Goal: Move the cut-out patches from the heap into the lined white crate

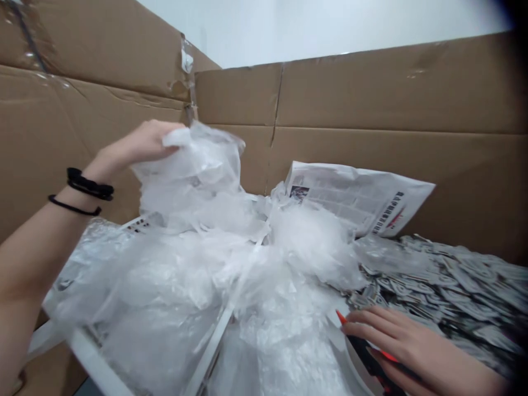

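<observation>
My left hand is raised at the upper left, fingers closed on a bunch of clear plastic wrapping that it holds up above a big heap of crumpled clear plastic bags. My right hand lies low at the lower right, fingers curled over a red and black tool, perhaps a cutter; its red tip sticks out to the left. That hand rests at the edge of a mass of small grey metal parts.
Tall brown cardboard walls enclose everything at the back and left. A folded printed newspaper leans against the back wall. White straps run under the plastic heap. Two black bands circle my left wrist.
</observation>
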`<state>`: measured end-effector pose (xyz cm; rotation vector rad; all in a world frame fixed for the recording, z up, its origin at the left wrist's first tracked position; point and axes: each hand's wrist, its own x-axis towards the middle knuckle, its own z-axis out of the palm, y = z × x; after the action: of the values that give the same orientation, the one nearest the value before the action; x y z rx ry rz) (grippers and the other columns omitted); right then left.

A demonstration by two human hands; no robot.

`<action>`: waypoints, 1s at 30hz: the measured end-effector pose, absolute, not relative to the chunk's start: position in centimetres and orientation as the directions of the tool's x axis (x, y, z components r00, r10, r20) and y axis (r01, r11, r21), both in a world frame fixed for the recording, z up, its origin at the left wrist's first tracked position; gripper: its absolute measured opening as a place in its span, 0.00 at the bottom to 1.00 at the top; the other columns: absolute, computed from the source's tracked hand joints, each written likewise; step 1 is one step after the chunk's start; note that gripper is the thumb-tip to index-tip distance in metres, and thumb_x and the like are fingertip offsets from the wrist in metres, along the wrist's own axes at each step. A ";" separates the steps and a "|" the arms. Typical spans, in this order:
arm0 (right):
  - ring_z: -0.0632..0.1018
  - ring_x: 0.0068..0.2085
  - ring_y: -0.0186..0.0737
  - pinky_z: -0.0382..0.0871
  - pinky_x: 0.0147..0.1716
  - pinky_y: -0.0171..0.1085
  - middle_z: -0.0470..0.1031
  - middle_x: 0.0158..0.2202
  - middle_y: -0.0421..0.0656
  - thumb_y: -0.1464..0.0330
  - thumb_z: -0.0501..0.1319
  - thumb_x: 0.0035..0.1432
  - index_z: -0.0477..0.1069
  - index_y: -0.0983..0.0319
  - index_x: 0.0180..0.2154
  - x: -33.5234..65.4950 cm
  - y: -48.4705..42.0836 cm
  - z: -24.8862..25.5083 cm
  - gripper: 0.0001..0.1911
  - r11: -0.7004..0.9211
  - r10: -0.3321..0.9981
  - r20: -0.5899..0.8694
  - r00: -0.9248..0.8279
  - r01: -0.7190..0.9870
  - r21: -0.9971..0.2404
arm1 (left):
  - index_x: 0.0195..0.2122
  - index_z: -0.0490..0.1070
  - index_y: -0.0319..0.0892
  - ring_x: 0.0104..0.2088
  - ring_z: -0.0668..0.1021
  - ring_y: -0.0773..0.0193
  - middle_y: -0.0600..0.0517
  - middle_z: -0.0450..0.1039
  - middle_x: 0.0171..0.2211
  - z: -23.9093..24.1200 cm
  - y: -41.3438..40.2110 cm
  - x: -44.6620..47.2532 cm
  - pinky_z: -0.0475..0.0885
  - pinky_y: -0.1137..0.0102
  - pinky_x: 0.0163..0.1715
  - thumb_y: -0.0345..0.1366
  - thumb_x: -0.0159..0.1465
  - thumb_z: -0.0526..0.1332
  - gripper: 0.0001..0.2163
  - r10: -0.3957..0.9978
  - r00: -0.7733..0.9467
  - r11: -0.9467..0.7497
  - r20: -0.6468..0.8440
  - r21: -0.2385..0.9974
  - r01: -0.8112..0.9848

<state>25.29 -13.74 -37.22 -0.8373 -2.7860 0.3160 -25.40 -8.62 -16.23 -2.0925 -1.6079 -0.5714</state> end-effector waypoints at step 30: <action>0.75 0.53 0.57 0.68 0.51 0.53 0.73 0.52 0.61 0.72 0.45 0.62 0.66 0.71 0.56 17.7 6.7 -42.6 0.25 0.457 0.863 0.243 -0.443 0.889 -0.003 | 0.65 0.58 0.51 0.64 0.62 0.48 0.47 0.59 0.65 -25.0 -4.2 -20.6 0.56 0.58 0.62 0.48 0.58 0.66 0.34 0.747 0.650 -0.641 -0.137 0.109 0.760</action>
<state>17.72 6.69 -42.55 -1.5245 -2.4964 -0.1845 -20.63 -4.16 -25.00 -2.9945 -1.3782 0.1312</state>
